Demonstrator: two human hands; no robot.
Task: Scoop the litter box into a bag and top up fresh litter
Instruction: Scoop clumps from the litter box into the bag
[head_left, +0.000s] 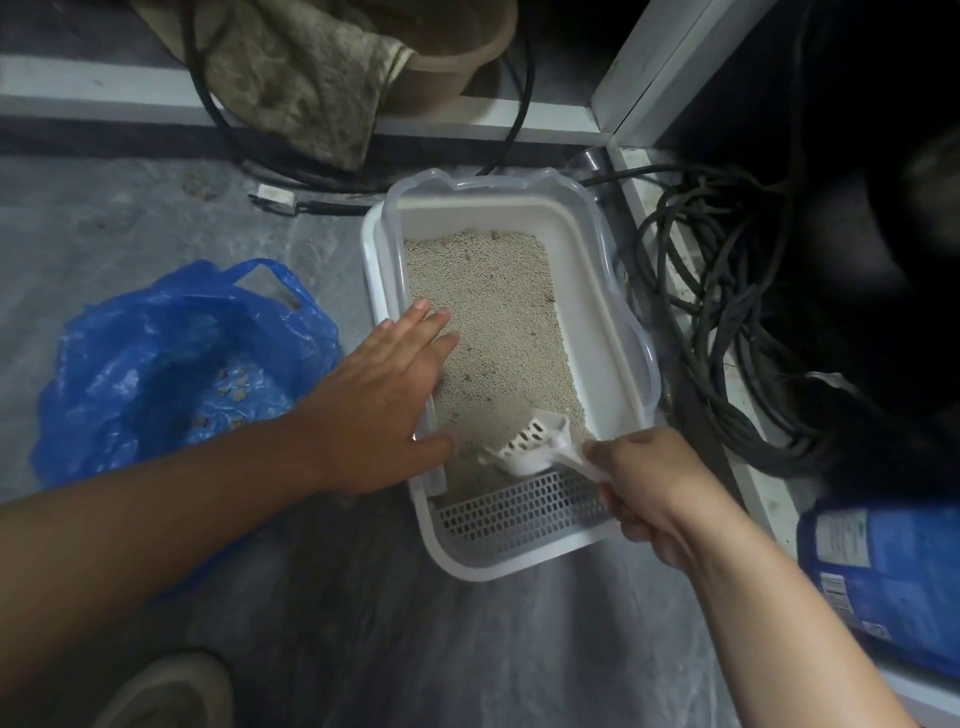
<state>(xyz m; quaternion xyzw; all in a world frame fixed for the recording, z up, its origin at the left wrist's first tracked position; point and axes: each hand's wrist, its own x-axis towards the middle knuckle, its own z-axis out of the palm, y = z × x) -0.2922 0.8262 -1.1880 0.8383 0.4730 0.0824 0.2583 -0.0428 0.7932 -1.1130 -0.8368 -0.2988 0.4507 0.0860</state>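
The scooping step was in hand. The right hand (654, 488) gripped the handle of the white slotted scoop (530, 441), whose bowl lay in the litter (498, 322) at the near end of the litter box (592, 291), just beyond the grated step. The left hand (384, 389) rested flat, fingers straight and spread, on the left rim of the box, seemingly steadying it. To the left on the floor (130, 218) sat the blue plastic bag (171, 364), mouth open, with a few brownish clumps already inside, so part of the waste seemed to have been removed. The next move would likely call for lifting the scoop level, letting clean grains fall through the slots, and carrying any clumps leftward over the rim to the bag without spilling. At the near right lay a blue package (883, 577), probably the fresh litter for topping up; it bore a label panel and a barcode, but the writing was too small and blurred to read, and no brand could be made out.
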